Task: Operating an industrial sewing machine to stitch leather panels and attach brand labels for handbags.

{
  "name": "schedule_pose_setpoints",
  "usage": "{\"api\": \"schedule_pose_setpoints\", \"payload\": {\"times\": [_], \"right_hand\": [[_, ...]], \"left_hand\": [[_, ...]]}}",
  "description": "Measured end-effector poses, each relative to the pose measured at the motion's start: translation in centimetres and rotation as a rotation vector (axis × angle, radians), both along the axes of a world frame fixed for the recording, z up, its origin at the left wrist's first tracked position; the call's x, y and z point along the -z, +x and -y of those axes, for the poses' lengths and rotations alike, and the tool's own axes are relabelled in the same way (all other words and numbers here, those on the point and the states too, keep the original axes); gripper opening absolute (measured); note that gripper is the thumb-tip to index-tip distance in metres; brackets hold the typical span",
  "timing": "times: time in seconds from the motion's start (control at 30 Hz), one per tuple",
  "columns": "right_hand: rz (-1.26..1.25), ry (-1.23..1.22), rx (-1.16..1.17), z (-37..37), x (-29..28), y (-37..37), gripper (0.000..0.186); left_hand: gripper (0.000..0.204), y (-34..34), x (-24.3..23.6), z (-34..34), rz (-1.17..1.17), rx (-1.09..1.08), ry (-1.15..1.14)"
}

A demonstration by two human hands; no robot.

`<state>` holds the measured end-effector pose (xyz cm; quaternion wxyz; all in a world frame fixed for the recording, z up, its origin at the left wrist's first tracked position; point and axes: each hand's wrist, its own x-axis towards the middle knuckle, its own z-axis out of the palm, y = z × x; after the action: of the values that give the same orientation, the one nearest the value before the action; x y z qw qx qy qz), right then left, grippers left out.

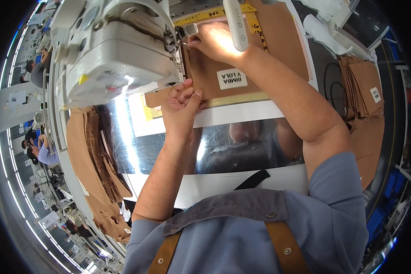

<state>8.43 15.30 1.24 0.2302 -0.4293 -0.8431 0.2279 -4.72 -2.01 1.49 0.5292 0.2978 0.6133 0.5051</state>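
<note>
A brown leather-like panel (pixel 278 59) with a white label (pixel 232 79) lies beside the needle area of a white sewing machine (pixel 118 59). My left hand (pixel 183 105) is at the panel's near left corner, thumb and fingers closed on its edge. Farther up, my right hand (pixel 217 40) rests over the panel, close to the machine's needle parts (pixel 173 41). Its thumb and forefinger are pinched together; what lies between them is too small to make out. A bright light falls on the back of that hand.
A white lamp-like stick (pixel 235 25) hangs over my right wrist. Yellow measuring strips (pixel 260 39) edge the work. A shiny metal plate (pixel 242 150) lies in front of me. Stacks of brown pieces stand left (pixel 89 150) and right (pixel 360 86). Other people sit far left.
</note>
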Motion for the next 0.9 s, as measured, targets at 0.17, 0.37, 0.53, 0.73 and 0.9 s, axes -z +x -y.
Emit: {"api": "schedule_pose_setpoints", "payload": {"times": [0.17, 0.37, 0.53, 0.73, 0.9], "right_hand": [[0.197, 0.047, 0.039, -2.8, 0.1, -1.6, 0.028], [0.149, 0.211, 0.04, -2.9, 0.9, -2.4, 0.023], [0.203, 0.357, 0.056, -6.3, 5.0, -4.9, 0.013], [0.203, 0.298, -0.014, -5.2, 3.1, -4.7, 0.013], [0.149, 0.321, 0.027, -5.3, 3.6, -4.7, 0.014]], "left_hand": [[0.034, -1.1, 0.2, -0.3, -0.12, 0.036, -0.047], [0.026, -2.0, 0.6, 0.3, -0.771, 0.17, 0.163], [0.038, -3.4, 1.1, 0.0, -1.36, 0.32, 0.432], [0.044, -3.9, 1.1, -0.2, -1.427, 0.337, 0.511], [0.045, -4.1, 1.1, -0.5, -1.592, 0.399, 0.479]]}}
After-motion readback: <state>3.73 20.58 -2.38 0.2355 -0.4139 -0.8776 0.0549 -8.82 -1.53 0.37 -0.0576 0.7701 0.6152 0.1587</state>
